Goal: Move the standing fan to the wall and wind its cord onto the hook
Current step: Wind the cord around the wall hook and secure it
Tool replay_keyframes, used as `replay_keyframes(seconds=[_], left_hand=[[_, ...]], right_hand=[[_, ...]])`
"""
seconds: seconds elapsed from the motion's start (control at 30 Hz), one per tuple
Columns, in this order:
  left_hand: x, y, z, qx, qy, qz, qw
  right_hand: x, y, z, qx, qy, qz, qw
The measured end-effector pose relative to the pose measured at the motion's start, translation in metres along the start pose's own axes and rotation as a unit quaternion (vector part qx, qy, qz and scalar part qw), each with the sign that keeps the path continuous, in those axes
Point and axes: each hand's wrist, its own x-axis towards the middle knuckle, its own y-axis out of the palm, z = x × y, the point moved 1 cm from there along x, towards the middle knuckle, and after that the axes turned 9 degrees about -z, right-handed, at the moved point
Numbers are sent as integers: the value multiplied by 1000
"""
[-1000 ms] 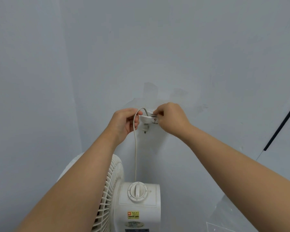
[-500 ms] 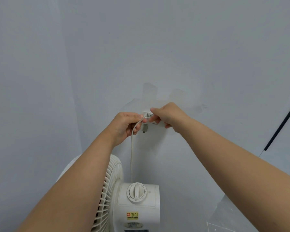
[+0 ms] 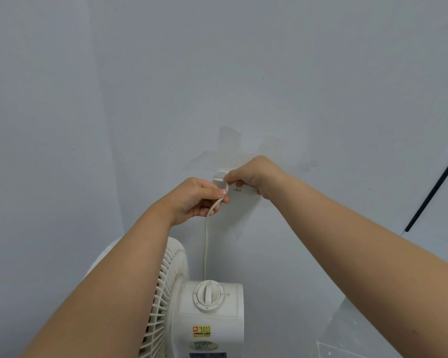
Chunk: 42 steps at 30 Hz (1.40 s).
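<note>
A white standing fan stands close to the grey wall, its grille on the left and a round dial on top of the motor housing. Its white cord rises from behind the housing up to my left hand, which grips it just below the white plug. My right hand pinches the plug's upper end at the wall. A small hook shows on the wall just under my right fingers, mostly hidden by them.
The wall bears patchy marks above the hook. A corner with a second wall lies to the left. A black strip runs diagonally at the right edge, above a pale floor area.
Both hands have come closer together at the hook. The plug, which hung with its prongs down, now lies between my two hands, and my left hand has slid lower on the cord.
</note>
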Motion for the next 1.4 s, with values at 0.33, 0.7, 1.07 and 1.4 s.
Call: replay_keyframes(seconds=[0.33,0.7,1.07,1.4], left_hand=[[5,-4,-1,-58,7,-135,989],[13,-7,9,9,67,-199,978],[10,-7,10,15,61,-171,983],[12,-6,9,6,52,-185,981]], right_hand=[[7,-6,-9,-11,-30,-31,999],[15,-21,-46,11,-136,-208,968],[9,-10,-71,-105,-189,-269,939],[11,17,-97,77,-107,-330,935]])
